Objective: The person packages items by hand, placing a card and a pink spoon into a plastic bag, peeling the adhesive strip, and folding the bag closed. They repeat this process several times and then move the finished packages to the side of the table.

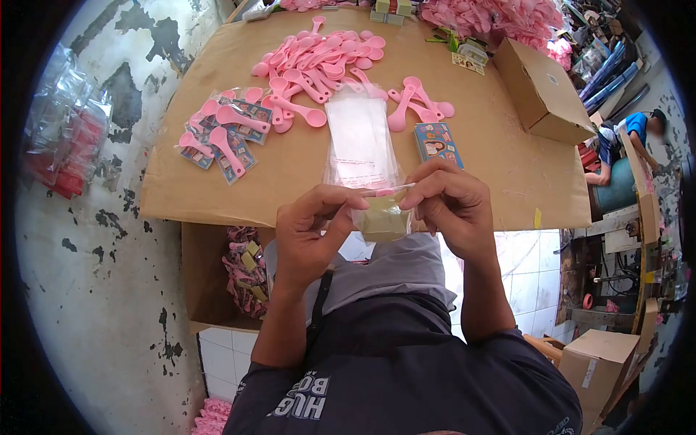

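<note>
At the front edge of the table I hold a small clear plastic bag [384,217] with a pale yellow-green piece inside and a bit of pink at its top. My left hand [315,225] pinches the bag's left corner, and my right hand [453,206] pinches the right one. Just beyond lies a stack of clear plastic bags [359,134]. To its right rests a stack of blue printed cards [437,145]. On the left, pink measuring spoons [226,151] lie on bagged printed cards [196,154]. A larger heap of pink spoons [326,54] sits farther back.
A cardboard box [540,90] stands at the table's right, near a big pink pile [493,25]. Below the left edge, an open carton [206,275] holds pink and yellow-green packs. Plastic bags [69,123] hang on the left wall. Another person [627,152] is at far right.
</note>
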Available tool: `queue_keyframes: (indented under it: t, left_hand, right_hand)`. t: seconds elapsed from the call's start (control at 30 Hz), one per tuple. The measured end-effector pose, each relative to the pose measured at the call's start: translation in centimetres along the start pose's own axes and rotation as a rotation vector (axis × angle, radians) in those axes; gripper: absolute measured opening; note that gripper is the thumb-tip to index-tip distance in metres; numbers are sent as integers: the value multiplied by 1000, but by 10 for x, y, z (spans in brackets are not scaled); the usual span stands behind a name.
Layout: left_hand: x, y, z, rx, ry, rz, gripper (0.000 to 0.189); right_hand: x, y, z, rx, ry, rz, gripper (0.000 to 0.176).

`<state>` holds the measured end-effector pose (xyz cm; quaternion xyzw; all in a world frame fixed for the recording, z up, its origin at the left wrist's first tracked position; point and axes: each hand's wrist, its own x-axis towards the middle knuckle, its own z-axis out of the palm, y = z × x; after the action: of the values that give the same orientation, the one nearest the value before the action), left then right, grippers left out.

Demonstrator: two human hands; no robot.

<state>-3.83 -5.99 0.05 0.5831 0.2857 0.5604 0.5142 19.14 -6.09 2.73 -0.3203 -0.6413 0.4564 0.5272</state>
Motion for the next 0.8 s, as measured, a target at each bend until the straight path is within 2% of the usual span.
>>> queue_keyframes:
  t: [0.07, 0.2, 0.33, 0.43, 0.5, 0.53, 0.6, 0.63, 0.7, 0.73, 0.8]
  left_hand:
    - [0, 2, -1, 37, -14, 8, 14]
    - [0, 5, -6, 26, -87, 48, 11]
    - [-4, 0, -3, 43, -29, 67, 13]
    - [-2, 3, 6, 67, 63, -6, 19]
    - [1, 13, 15, -78, 108, -84, 33]
    - [1, 13, 15, -81, 102, -86, 33]
    - [2, 10, 12, 56, -52, -175, 38]
    - [2, 5, 8, 55, -52, -173, 38]
    - [2, -6, -1, 256, -263, -31, 36]
    - [0, -5, 0, 255, -262, -36, 36]
    - [-3, 2, 5, 162, -92, -82, 27]
  right_hand:
    - [1, 0, -3, -75, -34, -24, 23]
    - [3, 0, -2, -129, -17, -52, 22]
    - [6, -2, 2, -143, -38, -78, 17]
    - [5, -7, 8, -178, -17, -65, 12]
    - [4, -8, 11, -208, 5, -30, 10]
    - [5, -7, 11, -199, -1, -41, 10]
    - [5, -4, 10, -195, -6, -54, 10]
    - [4, 1, 10, -196, 0, -121, 13]
    - [2, 3, 12, -195, 4, -188, 16]
    - [-2, 0, 16, -142, 71, -135, 19]
    - [-4, -4, 16, -89, 138, -79, 22]
